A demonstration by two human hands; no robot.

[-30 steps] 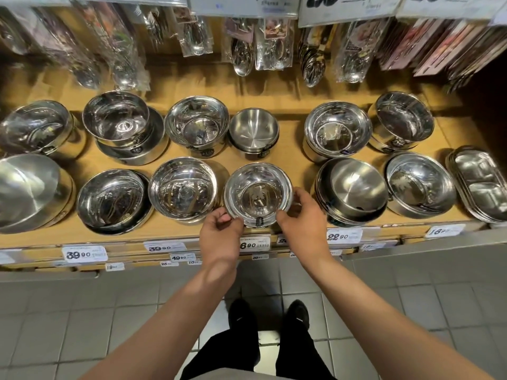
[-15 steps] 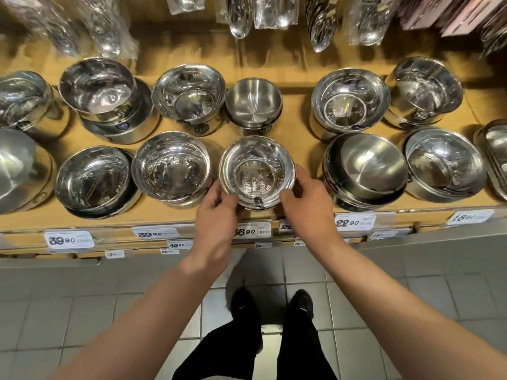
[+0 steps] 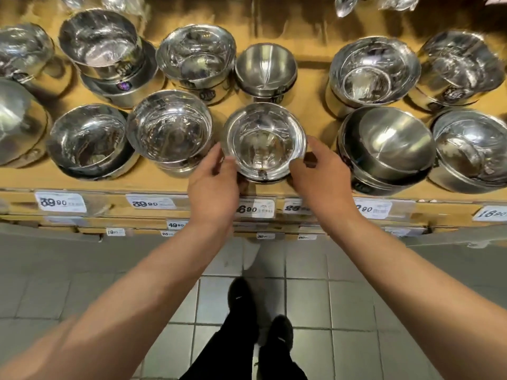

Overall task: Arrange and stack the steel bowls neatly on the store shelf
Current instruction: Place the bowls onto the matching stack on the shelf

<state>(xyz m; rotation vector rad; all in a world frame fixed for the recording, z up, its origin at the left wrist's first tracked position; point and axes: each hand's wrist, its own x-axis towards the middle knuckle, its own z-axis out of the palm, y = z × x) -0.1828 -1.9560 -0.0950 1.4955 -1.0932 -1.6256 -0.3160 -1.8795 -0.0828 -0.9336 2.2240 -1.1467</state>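
A small shiny steel bowl [image 3: 263,138] sits at the front middle of the wooden shelf [image 3: 315,116]. My left hand [image 3: 215,185] grips its left rim and my right hand [image 3: 318,174] grips its right rim. Directly left of it is a wider wrapped bowl stack [image 3: 170,130], and behind it a small matte bowl stack [image 3: 265,69]. To the right stands a stack of matte bowls [image 3: 386,146], tilted. Several more steel bowl stacks fill both rows.
Price tags [image 3: 256,208] line the shelf's front edge, with lower shelf edges below. Packed utensils [image 3: 345,4] hang above the back row. The grey tiled floor [image 3: 343,297] and my black shoes [image 3: 241,300] are below.
The camera has tipped down and moved closer to the shelf. Both hands have stayed on the small front bowl, now curled further round its rim.
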